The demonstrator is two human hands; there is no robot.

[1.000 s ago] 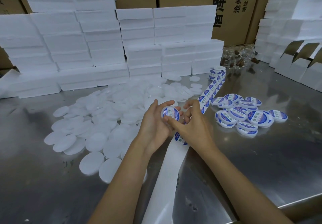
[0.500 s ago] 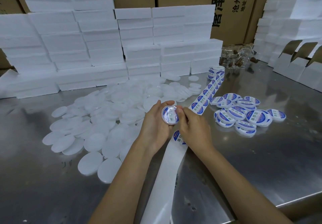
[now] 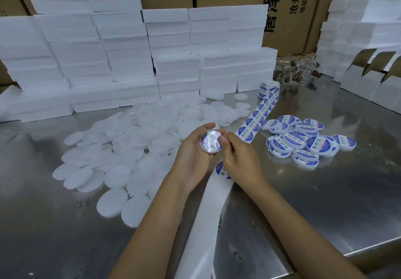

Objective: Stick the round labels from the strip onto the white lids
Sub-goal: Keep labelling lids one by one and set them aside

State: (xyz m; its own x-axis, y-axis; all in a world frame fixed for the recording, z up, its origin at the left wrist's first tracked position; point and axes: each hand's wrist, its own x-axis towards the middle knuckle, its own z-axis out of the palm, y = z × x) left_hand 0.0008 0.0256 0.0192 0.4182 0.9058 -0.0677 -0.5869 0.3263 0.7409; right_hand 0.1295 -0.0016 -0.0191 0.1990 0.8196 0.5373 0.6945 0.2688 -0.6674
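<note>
Label being pressed down onto a lid, held up over the table.

Left hand [image 3: 195, 150] cups the lid [image 3: 211, 142] with fingers curled round its rim, likely to brace it; right hand [image 3: 236, 159] has fingers curled, thumb at the lid's edge, probably smoothing. Label looks glossy blue-white, glare hides the print. Strip [image 3: 255, 122] runs under the right hand; labelled lids [image 3: 303, 142] piled right, bare lids [image 3: 134, 139] left.

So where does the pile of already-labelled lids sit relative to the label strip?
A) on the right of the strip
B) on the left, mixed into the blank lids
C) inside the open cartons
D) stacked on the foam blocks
A: the labelled lids lie heaped on the table right of the label strip; the blank lids lie left.
</note>
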